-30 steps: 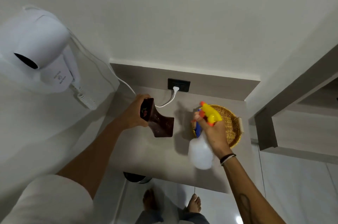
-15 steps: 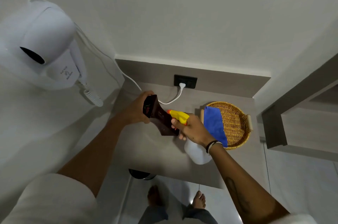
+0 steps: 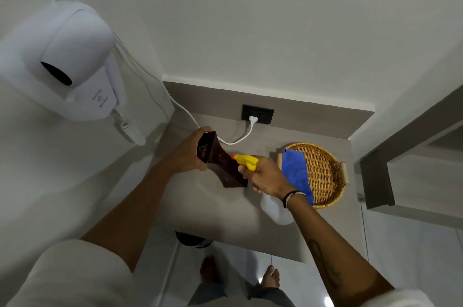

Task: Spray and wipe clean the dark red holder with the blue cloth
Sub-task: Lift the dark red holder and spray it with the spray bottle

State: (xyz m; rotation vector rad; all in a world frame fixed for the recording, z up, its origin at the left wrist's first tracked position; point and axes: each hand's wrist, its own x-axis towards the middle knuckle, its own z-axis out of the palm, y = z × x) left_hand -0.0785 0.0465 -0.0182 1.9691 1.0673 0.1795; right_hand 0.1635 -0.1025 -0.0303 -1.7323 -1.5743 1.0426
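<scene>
My left hand point(image 3: 188, 153) grips the open top end of the dark red holder point(image 3: 224, 166), held tilted above the grey counter point(image 3: 205, 209). My right hand point(image 3: 266, 176) holds a white spray bottle point(image 3: 275, 210) by its yellow trigger head point(image 3: 246, 161). The nozzle points at the holder's side and almost touches it. Fine droplets speckle the holder's surface. The blue cloth point(image 3: 297, 174) lies draped over the left rim of a round wicker basket point(image 3: 325, 174), just right of my right hand.
A white wall-mounted hair dryer point(image 3: 72, 68) hangs at the left, its cord running to a black socket point(image 3: 257, 114) at the back of the counter. A grey shelf unit point(image 3: 413, 161) stands at the right. A dark bin point(image 3: 191, 240) and my bare feet show below the counter edge.
My right hand has brought the spray bottle left from over the basket up to the holder, uncovering the blue cloth. The holder stays in my left hand.
</scene>
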